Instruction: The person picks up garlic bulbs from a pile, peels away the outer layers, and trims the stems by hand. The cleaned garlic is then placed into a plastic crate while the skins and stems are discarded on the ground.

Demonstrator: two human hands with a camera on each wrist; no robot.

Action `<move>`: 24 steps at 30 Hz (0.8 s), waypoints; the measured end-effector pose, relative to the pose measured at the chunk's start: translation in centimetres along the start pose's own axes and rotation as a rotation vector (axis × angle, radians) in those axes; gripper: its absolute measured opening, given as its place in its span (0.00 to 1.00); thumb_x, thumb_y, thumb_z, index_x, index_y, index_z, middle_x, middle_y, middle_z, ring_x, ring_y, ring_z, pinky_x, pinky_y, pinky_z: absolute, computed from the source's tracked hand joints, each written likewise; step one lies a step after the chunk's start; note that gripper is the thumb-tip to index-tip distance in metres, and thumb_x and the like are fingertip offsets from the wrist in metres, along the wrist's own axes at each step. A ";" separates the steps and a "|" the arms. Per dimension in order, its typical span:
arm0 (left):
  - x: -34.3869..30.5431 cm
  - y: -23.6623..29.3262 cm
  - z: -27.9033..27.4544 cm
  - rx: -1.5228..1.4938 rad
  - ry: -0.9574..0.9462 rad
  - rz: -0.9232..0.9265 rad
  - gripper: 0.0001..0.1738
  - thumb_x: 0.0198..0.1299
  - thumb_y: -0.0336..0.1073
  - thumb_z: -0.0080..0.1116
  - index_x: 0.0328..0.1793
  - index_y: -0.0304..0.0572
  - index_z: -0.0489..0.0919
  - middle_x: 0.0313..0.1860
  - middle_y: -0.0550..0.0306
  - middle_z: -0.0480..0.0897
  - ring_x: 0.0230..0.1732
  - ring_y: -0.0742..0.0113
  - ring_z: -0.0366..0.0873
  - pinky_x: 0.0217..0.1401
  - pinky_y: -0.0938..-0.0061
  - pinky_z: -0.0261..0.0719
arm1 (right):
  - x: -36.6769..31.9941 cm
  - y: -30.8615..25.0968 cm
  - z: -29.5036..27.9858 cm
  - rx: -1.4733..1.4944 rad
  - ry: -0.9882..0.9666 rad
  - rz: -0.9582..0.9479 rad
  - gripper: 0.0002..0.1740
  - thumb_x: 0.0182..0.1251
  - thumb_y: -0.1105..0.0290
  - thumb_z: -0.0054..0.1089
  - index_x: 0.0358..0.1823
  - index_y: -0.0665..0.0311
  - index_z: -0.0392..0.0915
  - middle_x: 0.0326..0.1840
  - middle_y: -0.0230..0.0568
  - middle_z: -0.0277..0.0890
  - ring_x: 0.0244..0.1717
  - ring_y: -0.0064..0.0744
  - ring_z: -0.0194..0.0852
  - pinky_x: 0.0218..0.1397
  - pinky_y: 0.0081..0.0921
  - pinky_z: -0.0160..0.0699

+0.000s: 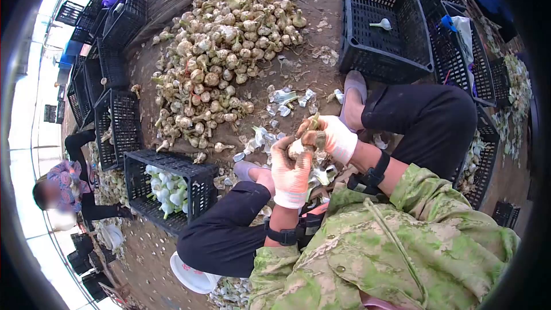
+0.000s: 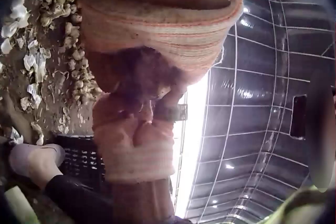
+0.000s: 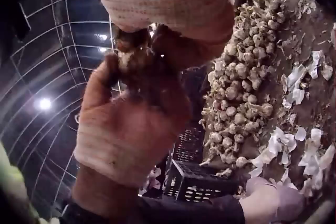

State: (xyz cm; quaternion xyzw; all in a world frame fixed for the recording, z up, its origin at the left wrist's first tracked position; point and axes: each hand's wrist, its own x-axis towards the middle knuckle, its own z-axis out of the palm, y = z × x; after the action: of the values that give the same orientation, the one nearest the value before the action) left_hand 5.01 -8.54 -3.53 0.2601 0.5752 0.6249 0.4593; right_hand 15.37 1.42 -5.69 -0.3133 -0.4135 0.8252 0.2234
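Both hands wear white-and-orange gloves with dirt-darkened fingers and meet in front of the person's lap. A garlic bulb (image 1: 296, 149) with a short stem sits between them. My left hand (image 1: 290, 173) holds the bulb from below, its fingers curled round it. My right hand (image 1: 336, 138) pinches it at the upper side, near the stem. In the left wrist view the left hand (image 2: 157, 40) fills the top and the right hand (image 2: 134, 145) lies below. Seen from the right wrist, the left hand (image 3: 131, 124) has thumb and fingers bent round the shadowed bulb.
A large heap of unpeeled garlic (image 1: 224, 51) lies ahead. At right front stands a black crate (image 1: 384, 60) holding one bulb; a crate (image 1: 201, 189) with peeled white garlic (image 1: 167, 189) stands left. Husks (image 1: 281, 97) litter the ground. Another person (image 1: 66, 183) sits far left.
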 end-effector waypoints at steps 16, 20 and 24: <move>1.0 -0.1 -0.3 -0.425 0.130 -0.452 0.12 0.61 0.42 0.48 0.46 0.46 0.72 0.36 0.61 0.77 0.32 0.70 0.75 0.30 0.76 0.74 | -1.6 -1.0 -0.1 -0.288 0.005 0.071 0.14 0.52 0.76 0.63 0.40 0.68 0.73 0.33 0.35 0.77 0.34 0.20 0.73 0.37 0.19 0.73; 1.5 -0.1 -0.1 -0.347 0.003 -0.325 0.21 0.58 0.38 0.51 0.57 0.42 0.65 0.45 0.54 0.74 0.40 0.65 0.75 0.41 0.69 0.76 | -1.3 -0.3 -0.7 0.137 0.056 0.073 0.13 0.50 0.80 0.63 0.39 0.69 0.74 0.33 0.35 0.77 0.35 0.21 0.72 0.40 0.20 0.73; 0.4 0.9 1.1 0.272 0.038 0.012 0.37 0.44 0.21 0.59 0.63 0.38 0.58 0.50 0.51 0.70 0.45 0.67 0.73 0.45 0.77 0.75 | -1.4 -1.3 -0.6 -0.230 0.088 0.026 0.11 0.50 0.76 0.62 0.38 0.67 0.76 0.33 0.36 0.77 0.36 0.24 0.73 0.42 0.21 0.72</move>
State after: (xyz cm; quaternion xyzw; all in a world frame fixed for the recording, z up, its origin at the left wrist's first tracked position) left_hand 5.54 -7.58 -2.49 0.3116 0.6616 0.5488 0.4049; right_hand 16.94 1.54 -4.44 -0.3779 -0.4910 0.7608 0.1933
